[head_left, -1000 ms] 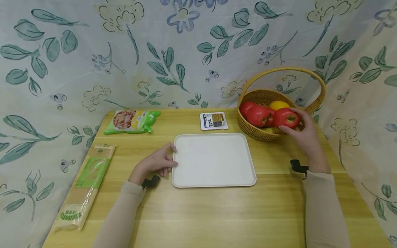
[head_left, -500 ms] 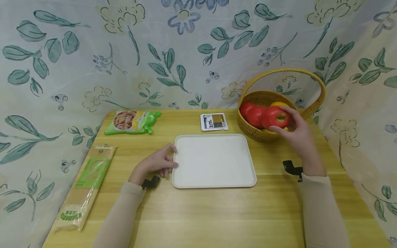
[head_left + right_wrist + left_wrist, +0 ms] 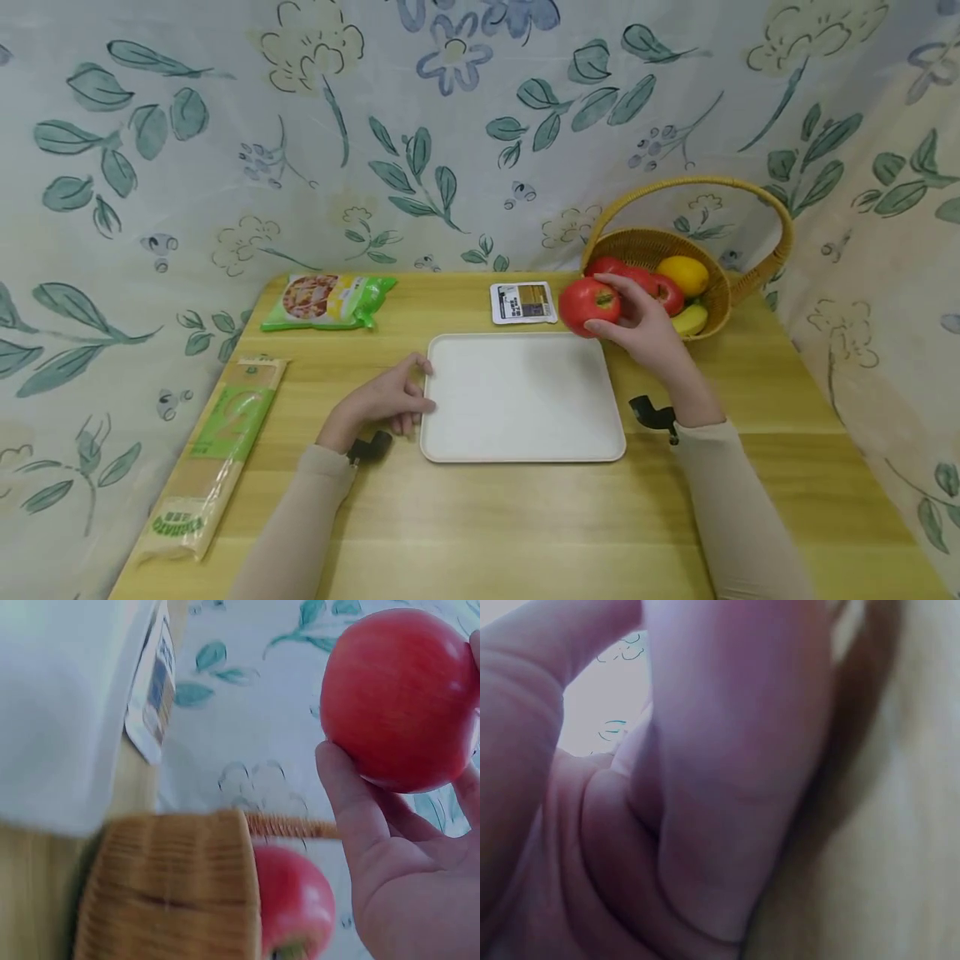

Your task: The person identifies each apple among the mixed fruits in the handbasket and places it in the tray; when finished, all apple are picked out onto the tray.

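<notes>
A red apple (image 3: 588, 307) is in my right hand (image 3: 651, 337), gripped between thumb and fingers above the far right corner of a white tray (image 3: 525, 400). The right wrist view shows the same apple (image 3: 401, 701) held clear of the wicker basket (image 3: 169, 889). My left hand (image 3: 382, 396) is at the tray's left edge, its thumb and index fingertips on the rim. The other fingers curl beneath. In the left wrist view the curled fingers (image 3: 735, 750) fill the picture and hide the tray.
The wicker basket (image 3: 720, 304) at the back right holds red apples, a yellow lemon (image 3: 684, 277) and bananas (image 3: 690, 320). A small white packet (image 3: 523, 302) lies behind the tray. A green food bag (image 3: 330, 301) and a long noodle pack (image 3: 217, 454) lie on the left.
My right hand has lifted the apple out of the basket and carried it left towards the tray. The left hand has stayed at the tray's edge. The view has shifted slightly.
</notes>
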